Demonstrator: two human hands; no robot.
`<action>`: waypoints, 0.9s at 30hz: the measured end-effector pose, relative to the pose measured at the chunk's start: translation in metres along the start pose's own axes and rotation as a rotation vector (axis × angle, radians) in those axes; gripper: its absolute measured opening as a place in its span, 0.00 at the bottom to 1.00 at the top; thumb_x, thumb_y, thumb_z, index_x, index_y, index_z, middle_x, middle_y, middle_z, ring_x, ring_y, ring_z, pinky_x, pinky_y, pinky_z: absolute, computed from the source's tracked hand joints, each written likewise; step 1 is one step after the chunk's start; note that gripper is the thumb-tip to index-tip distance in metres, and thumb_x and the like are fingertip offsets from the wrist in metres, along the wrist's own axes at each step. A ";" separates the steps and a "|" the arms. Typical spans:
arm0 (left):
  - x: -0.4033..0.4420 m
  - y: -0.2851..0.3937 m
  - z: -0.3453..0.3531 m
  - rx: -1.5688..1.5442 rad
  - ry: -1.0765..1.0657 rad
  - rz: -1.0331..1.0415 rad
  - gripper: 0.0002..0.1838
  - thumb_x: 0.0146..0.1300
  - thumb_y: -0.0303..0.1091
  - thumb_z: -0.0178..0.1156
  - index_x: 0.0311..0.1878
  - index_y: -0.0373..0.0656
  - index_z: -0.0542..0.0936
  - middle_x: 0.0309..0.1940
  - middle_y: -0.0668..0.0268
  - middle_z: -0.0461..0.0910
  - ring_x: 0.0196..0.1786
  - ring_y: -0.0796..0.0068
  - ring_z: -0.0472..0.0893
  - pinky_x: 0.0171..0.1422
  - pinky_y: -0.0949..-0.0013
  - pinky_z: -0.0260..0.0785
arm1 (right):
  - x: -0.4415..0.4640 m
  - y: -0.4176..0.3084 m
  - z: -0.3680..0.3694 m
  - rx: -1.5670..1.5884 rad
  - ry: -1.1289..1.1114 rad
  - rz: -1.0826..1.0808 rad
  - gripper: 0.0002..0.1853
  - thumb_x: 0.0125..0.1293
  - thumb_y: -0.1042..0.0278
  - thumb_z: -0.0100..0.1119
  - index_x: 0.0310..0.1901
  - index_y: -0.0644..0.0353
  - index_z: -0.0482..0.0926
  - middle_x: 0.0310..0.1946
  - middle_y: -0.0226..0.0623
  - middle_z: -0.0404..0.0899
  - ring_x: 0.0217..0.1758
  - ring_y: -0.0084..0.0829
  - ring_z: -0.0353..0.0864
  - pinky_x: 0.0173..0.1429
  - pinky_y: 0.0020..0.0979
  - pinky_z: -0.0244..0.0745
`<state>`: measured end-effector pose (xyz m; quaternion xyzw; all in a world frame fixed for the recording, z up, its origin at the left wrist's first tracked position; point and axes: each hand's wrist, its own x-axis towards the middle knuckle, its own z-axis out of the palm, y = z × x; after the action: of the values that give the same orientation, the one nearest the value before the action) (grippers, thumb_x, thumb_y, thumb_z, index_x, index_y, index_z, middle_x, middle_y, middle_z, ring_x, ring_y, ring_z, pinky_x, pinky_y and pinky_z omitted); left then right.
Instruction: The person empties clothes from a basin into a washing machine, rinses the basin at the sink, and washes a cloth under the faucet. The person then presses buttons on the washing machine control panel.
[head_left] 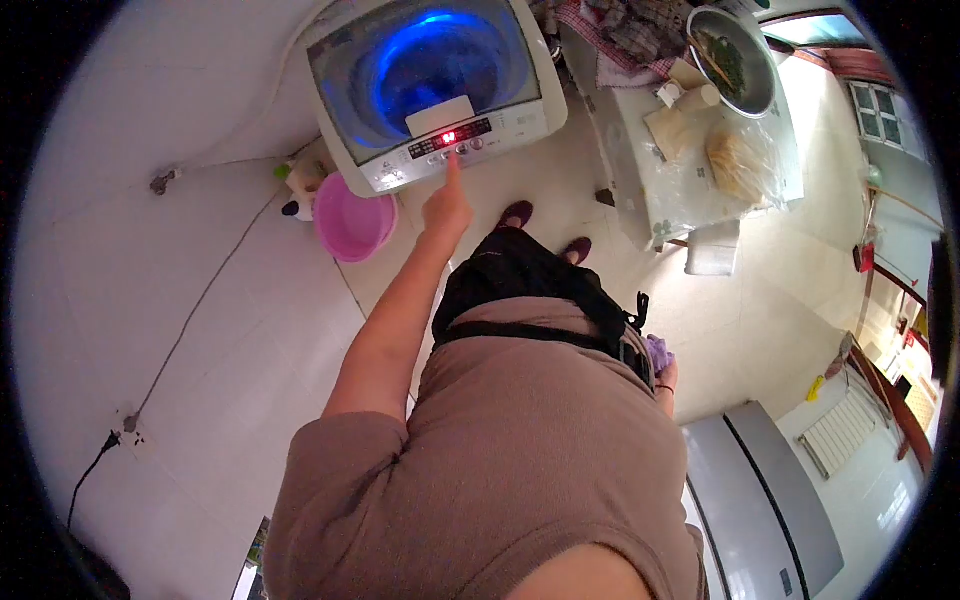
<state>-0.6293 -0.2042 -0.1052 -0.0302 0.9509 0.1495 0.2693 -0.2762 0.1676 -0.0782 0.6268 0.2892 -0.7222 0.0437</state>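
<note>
My left hand (447, 212) reaches up to the control panel (489, 145) of a top-loading washing machine (540, 90). Its index finger is stretched out, the tip at a button below the red lit digits, and the other fingers are curled in with nothing visible in them. Under the machine's clear lid, the drum (432, 75) glows blue; its contents are too dim to make out. Down at my right side, my right hand (668, 376) is closed around a bunched purple cloth (657, 352), partly hidden by my body.
A pink basin (355, 222) stands on the floor left of the washing machine. To the right, a covered table (625, 130) bears a metal bowl (762, 60) of greens, a plastic bag (745, 165) and cloths. A stool (713, 250) sits by it. A grey refrigerator (765, 500) is at lower right.
</note>
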 end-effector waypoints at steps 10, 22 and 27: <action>-0.004 -0.007 -0.013 0.015 -0.044 -0.005 0.41 0.51 0.25 0.45 0.66 0.56 0.37 0.27 0.49 0.77 0.31 0.54 0.78 0.34 0.57 0.68 | 0.007 0.011 -0.017 0.060 -0.028 -0.007 0.20 0.60 0.59 0.36 0.46 0.60 0.73 0.41 0.42 0.76 0.41 0.40 0.76 0.47 0.38 0.73; -0.006 -0.004 -0.015 0.009 -0.084 -0.022 0.42 0.51 0.25 0.46 0.66 0.54 0.36 0.28 0.49 0.77 0.32 0.55 0.78 0.36 0.57 0.68 | -0.001 0.005 -0.001 0.081 -0.039 -0.009 0.18 0.61 0.61 0.38 0.46 0.62 0.72 0.41 0.42 0.76 0.41 0.39 0.76 0.47 0.37 0.73; -0.006 -0.001 -0.014 -0.037 -0.112 -0.057 0.43 0.51 0.26 0.46 0.66 0.56 0.35 0.30 0.48 0.76 0.33 0.55 0.78 0.37 0.57 0.68 | -0.018 0.001 0.020 0.135 -0.029 0.004 0.17 0.60 0.61 0.41 0.44 0.62 0.73 0.39 0.42 0.77 0.40 0.40 0.77 0.46 0.38 0.73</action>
<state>-0.6315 -0.2100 -0.0910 -0.0540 0.9302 0.1608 0.3256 -0.2895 0.1515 -0.0608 0.6185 0.2377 -0.7489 0.0068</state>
